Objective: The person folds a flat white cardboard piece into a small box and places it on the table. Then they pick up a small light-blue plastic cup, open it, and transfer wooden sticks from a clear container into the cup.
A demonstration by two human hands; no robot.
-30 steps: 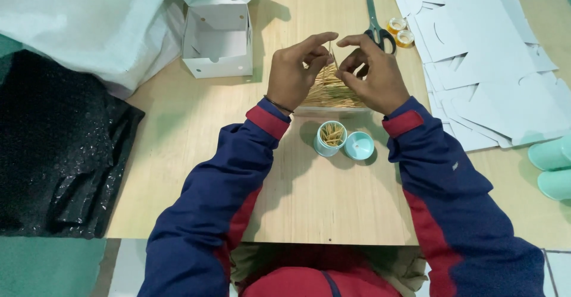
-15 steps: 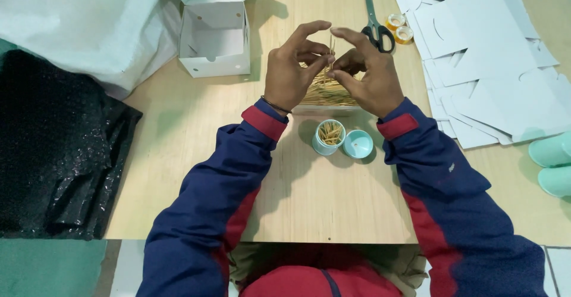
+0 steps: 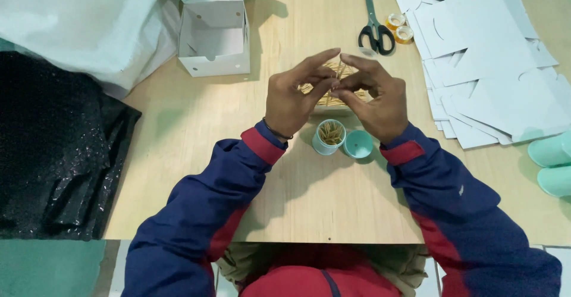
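While both hands are raised together above the middle of the wooden table (image 3: 196,124), a small bundle of toothpicks is pinched between their fingertips: the left hand (image 3: 294,98) and the right hand (image 3: 375,101) are each closed lightly on thin sticks, thumbs and forefingers meeting, the other fingers spread. A loose pile of toothpicks (image 3: 333,92) is seen lying on the table directly beneath and behind the fingers, partly hidden by them. Just in front of the hands, nearer the body, a small teal container (image 3: 329,136) is stood upright and open, and sticks are already seen inside it; whether it is full cannot be told. Its teal lid (image 3: 358,144) is laid just beside it, touching or nearly so, and has not been put on. By this showing, some filling is judged done, while a good part of the pile is judged left, and the closing of the container as well. Farther off, an open white cardboard box (image 3: 215,35) is placed at the left, black-handled scissors (image 3: 375,26) and two rolls of tape (image 3: 399,28) beyond the hands, and a stack of flat white box blanks (image 3: 493,65) at the right
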